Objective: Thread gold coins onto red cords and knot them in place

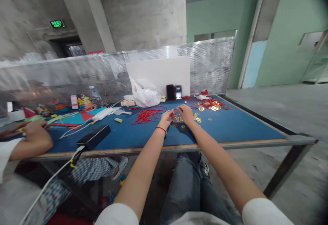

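Above the blue table top, my left hand (167, 117) and my right hand (185, 113) are close together, both with fingers pinched. A red cord (175, 109) runs between their fingertips, and a short end hangs below. Gold coin-shaped pieces (196, 117) lie loose beneath and beside my right hand. To the left of my left hand is a pile of loose red cords (146, 115). Farther right sits a heap of red cords with gold coins (214, 105) on them. My fingers partly hide the cord.
A white plastic bag (146, 97) and two phones (174, 92) stand against a white board. To the left are a black power box (94, 137), a white power strip (104, 113) and a co-worker's arm (36, 136). The table's right edge (256, 117) borders open floor.
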`<state>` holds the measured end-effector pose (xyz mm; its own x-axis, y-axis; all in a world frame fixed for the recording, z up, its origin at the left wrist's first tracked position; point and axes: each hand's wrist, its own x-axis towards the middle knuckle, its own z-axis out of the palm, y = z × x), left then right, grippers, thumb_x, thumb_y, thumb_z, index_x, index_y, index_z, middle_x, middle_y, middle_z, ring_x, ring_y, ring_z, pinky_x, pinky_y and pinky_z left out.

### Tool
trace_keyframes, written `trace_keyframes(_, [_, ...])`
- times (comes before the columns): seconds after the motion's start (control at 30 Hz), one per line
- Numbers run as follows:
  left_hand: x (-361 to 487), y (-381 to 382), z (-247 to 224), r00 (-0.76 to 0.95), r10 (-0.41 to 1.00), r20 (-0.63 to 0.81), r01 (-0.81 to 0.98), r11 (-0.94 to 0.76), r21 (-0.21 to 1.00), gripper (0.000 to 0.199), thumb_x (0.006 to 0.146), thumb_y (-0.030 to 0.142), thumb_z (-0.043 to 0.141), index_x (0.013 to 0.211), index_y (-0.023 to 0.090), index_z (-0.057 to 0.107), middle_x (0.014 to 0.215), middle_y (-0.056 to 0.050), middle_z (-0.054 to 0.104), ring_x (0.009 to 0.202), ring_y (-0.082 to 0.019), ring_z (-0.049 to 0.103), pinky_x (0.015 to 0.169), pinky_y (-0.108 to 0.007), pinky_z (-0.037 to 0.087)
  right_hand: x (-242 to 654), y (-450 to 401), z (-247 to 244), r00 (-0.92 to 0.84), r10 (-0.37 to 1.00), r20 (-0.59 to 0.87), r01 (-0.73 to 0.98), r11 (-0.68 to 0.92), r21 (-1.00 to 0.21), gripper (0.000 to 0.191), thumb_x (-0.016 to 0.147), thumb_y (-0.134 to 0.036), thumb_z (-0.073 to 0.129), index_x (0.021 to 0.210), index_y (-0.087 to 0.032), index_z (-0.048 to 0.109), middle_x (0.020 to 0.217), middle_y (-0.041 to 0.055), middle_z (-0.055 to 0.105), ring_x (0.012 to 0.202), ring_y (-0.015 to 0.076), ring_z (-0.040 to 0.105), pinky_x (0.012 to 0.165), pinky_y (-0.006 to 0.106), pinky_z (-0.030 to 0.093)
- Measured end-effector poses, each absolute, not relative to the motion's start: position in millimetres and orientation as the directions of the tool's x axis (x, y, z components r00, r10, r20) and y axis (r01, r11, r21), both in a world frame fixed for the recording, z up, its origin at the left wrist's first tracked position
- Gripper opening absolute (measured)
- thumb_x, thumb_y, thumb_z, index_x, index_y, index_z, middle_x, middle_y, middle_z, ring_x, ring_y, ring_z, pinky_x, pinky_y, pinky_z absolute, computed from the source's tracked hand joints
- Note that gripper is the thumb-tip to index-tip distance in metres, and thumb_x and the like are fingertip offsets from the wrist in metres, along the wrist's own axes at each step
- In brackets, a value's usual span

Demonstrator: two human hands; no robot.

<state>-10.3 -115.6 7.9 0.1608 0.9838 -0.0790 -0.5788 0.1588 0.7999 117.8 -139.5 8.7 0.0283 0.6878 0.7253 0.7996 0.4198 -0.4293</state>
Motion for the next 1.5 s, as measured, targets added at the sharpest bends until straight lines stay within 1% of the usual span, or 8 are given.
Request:
trace_keyframes(0.23, [-10.1,-112.9,6.4,0.144,0.988,-0.061,-0.6,0.137,0.788,0.013,0.073,0.007,0.067,0.069,0.012,0.057,0.059,0.001,0.061,0.052,-0.006,0.057,0.056,-0.017,0.045,111.7,-142.7,12.0,-0.224,0.693,0.685,0.774,0.554,-0.307,0.016,0.087,-0.021,0.053,0.083,-0.016,0.068,0.081,0.0058,0.064,0.076,0.0152,0.055,0.07,0.024,0.035])
trace_keyframes(0.37, [-8.9,-109.9,4.8,0.142,0.989,-0.044,-0.579,0.119,0.807,0.012,0.074,0.007,0.066,0.067,0.012,0.057,0.058,0.0,0.061,0.051,-0.006,0.056,0.057,-0.018,0.044,109.1,-146.7,12.3,-0.235,0.726,0.646,0.791,0.529,-0.308,0.015,0.086,-0.024,0.055,0.08,-0.017,0.066,0.08,0.0049,0.063,0.074,0.015,0.053,0.066,0.024,0.034])
trace_keyframes(0.57, [-8.4,-108.8,4.2,0.154,0.987,-0.035,-0.55,0.115,0.827,0.012,0.07,0.006,0.07,0.069,0.012,0.059,0.058,0.001,0.061,0.05,-0.006,0.056,0.056,-0.017,0.045,110.7,-140.1,9.3,0.021,0.678,0.735,0.739,0.484,-0.468,0.02,0.088,-0.03,0.046,0.088,-0.018,0.062,0.088,0.0066,0.063,0.083,0.017,0.054,0.074,0.026,0.038])
trace_keyframes(0.73, [-8.0,-110.9,3.5,0.217,0.976,0.009,-0.509,0.106,0.854,0.014,0.067,0.002,0.071,0.076,0.011,0.064,0.062,-0.001,0.064,0.054,-0.006,0.058,0.059,-0.018,0.046,118.1,-116.9,0.5,0.052,0.832,0.553,0.542,0.441,-0.715,0.022,0.084,-0.026,0.044,0.084,-0.016,0.064,0.088,0.0057,0.067,0.082,0.0157,0.057,0.077,0.027,0.043])
trace_keyframes(0.83, [-6.8,-112.5,3.0,0.197,0.98,0.012,-0.47,0.084,0.879,0.015,0.066,0.001,0.071,0.077,0.01,0.066,0.062,-0.001,0.064,0.053,-0.006,0.057,0.058,-0.018,0.045,121.6,-109.9,-4.0,0.028,0.869,0.494,0.442,0.432,-0.786,0.019,0.079,-0.026,0.051,0.08,-0.015,0.066,0.078,0.0046,0.068,0.074,0.0147,0.059,0.071,0.025,0.045])
trace_keyframes(1.03, [-2.8,-115.0,2.2,0.067,0.993,0.099,-0.356,-0.069,0.932,0.014,0.061,0.003,0.073,0.072,0.01,0.068,0.057,-0.001,0.063,0.051,-0.007,0.055,0.056,-0.02,0.043,126.3,-112.3,-7.7,0.087,0.88,0.466,0.444,0.385,-0.809,0.019,0.072,-0.028,0.057,0.07,-0.014,0.069,0.056,0.0017,0.062,0.056,0.0127,0.056,0.057,0.022,0.044])
trace_keyframes(1.17, [-1.4,-115.7,1.8,0.04,0.981,0.189,-0.307,-0.168,0.937,0.013,0.059,0.005,0.074,0.068,0.011,0.068,0.057,-0.001,0.064,0.052,-0.008,0.055,0.06,-0.022,0.045,126.2,-112.2,-7.9,0.098,0.877,0.471,0.425,0.391,-0.816,0.019,0.071,-0.029,0.056,0.068,-0.014,0.068,0.056,0.0017,0.062,0.054,0.0119,0.055,0.054,0.021,0.043])
trace_keyframes(1.5, [-1.1,-116.4,3.0,0.021,0.977,0.212,-0.204,-0.203,0.958,0.013,0.06,0.001,0.069,0.066,0.012,0.068,0.054,0.0,0.062,0.051,-0.009,0.054,0.056,-0.021,0.043,125.6,-111.6,-6.0,0.093,0.88,0.466,0.472,0.373,-0.799,0.017,0.07,-0.027,0.056,0.065,-0.015,0.066,0.059,0.0016,0.062,0.056,0.0116,0.052,0.053,0.02,0.038])
